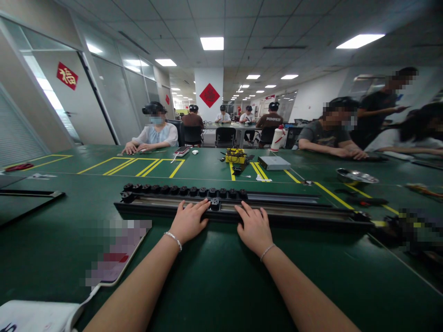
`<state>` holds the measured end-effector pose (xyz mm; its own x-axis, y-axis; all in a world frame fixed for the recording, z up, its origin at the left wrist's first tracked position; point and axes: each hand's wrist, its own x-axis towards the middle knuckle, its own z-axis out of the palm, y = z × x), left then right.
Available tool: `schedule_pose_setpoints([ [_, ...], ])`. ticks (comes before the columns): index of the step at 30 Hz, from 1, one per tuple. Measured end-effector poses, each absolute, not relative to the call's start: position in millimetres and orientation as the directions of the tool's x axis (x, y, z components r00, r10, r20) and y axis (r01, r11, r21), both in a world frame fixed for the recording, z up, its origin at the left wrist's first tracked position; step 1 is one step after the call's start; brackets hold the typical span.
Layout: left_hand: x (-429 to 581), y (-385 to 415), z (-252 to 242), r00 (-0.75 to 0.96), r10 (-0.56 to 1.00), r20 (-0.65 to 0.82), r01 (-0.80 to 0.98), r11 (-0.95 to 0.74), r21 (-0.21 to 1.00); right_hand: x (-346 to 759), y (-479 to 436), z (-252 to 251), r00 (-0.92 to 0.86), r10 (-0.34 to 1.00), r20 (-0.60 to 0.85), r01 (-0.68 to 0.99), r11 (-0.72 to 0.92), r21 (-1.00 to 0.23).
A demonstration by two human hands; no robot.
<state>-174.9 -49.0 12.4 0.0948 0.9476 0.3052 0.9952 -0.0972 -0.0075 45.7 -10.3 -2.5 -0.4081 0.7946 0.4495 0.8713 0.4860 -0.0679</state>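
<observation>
A long black rail [297,217] lies crosswise on the green table, with a pale channel along its length. My left hand [189,220] rests on its near edge, fingers stretched out, fingertips beside a small black block [215,203] in the channel. To the right of that block, my right hand [254,226] lies on the same rail with fingers spread. Neither hand is wrapped around anything. Behind, a row of several black knob-like parts [183,190] stands along a second rail [284,198]. Another such part [127,197] sits at the rail's left end.
A phone [119,253] with a cable lies left of my left arm, near a white item [38,316]. Beyond the rails are a yellow object [235,155], a grey box [274,163] and a metal bowl [356,176]. Dark tools lie at right. Several people sit around.
</observation>
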Motion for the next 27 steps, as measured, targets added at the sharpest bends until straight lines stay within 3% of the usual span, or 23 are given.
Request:
schedule_pose_setpoints([
  [27,-157.5,-50.4,7.6,0.117,0.894,0.432,0.993,-0.104,-0.054,43.9,-10.9,-1.9,-0.405,0.785,0.469,0.868,0.491,-0.072],
])
